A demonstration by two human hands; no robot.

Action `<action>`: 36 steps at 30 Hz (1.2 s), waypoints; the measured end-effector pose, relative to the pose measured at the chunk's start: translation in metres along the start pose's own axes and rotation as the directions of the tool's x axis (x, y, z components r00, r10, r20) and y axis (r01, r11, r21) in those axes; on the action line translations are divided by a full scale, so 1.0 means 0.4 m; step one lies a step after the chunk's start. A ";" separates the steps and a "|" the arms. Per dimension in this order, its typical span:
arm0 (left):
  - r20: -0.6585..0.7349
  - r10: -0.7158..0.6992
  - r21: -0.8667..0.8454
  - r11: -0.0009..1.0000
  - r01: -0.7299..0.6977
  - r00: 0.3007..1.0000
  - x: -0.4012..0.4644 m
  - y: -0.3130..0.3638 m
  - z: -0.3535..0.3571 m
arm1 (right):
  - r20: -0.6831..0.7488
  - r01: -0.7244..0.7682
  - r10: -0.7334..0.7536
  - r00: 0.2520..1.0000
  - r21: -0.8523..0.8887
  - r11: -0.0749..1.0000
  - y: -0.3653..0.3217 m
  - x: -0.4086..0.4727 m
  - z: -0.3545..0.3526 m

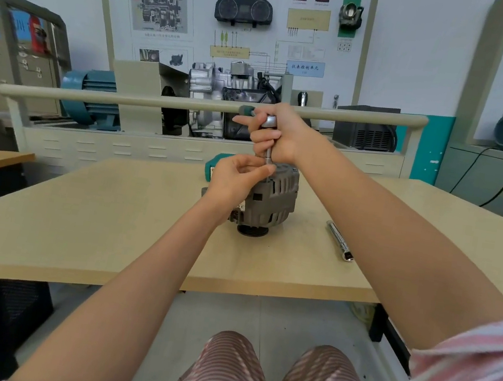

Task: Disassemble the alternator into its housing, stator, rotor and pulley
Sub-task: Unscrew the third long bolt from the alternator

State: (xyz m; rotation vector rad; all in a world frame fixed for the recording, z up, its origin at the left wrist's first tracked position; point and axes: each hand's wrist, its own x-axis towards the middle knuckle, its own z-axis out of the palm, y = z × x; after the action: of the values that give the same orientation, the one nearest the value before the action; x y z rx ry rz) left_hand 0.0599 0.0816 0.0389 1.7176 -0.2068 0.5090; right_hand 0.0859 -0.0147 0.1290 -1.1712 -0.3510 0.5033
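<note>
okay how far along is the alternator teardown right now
Early. Nothing looks removed: the alternator stands whole on the table, pulley still underneath. In hand: the right hand grips a ratchet with extension on top; the left hand steadies its lower end. Left: splitting the housing, pulling stator, rotor and pulley.

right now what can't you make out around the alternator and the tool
- Socket tip and bolt: hidden by the left hand, head view.
- Ratchet head: mostly wrapped by the right hand.
- Teal case: mostly behind the left hand.
- Alternator label: too small to read.
</note>
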 end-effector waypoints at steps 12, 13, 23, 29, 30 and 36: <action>-0.046 0.000 0.037 0.999 0.002 0.999 -0.015 0.015 0.012 | -0.676 0.556 -0.494 0.547 -0.148 0.818 0.088 0.020 0.051; -0.051 0.003 0.042 0.999 -0.001 0.999 -0.019 0.014 0.012 | -0.666 0.558 -0.505 0.549 -0.158 0.815 0.090 0.021 0.049; 0.048 0.109 0.226 0.967 -0.117 0.993 -0.026 0.028 -0.005 | -0.628 0.482 -0.391 0.673 -0.029 0.876 0.064 0.034 0.034; 0.032 0.073 0.229 0.970 -0.078 0.997 -0.018 0.032 -0.007 | -0.630 0.515 -0.413 0.658 -0.025 0.857 0.024 0.018 0.023; 0.031 0.075 0.232 0.969 -0.080 0.997 -0.016 0.033 -0.007 | -0.632 0.522 -0.430 0.645 -0.046 0.852 0.019 0.015 0.019; 0.005 0.146 0.346 0.928 -0.139 0.989 -0.011 0.031 -0.002 | -0.662 0.543 -0.440 0.607 -0.060 0.838 0.022 0.007 -0.025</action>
State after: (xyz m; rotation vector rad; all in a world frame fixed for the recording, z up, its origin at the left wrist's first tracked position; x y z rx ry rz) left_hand 0.0507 0.0791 0.0482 2.0485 -0.2394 0.7029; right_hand 0.0916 -0.0185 0.1173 -0.9720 -0.0077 -0.3884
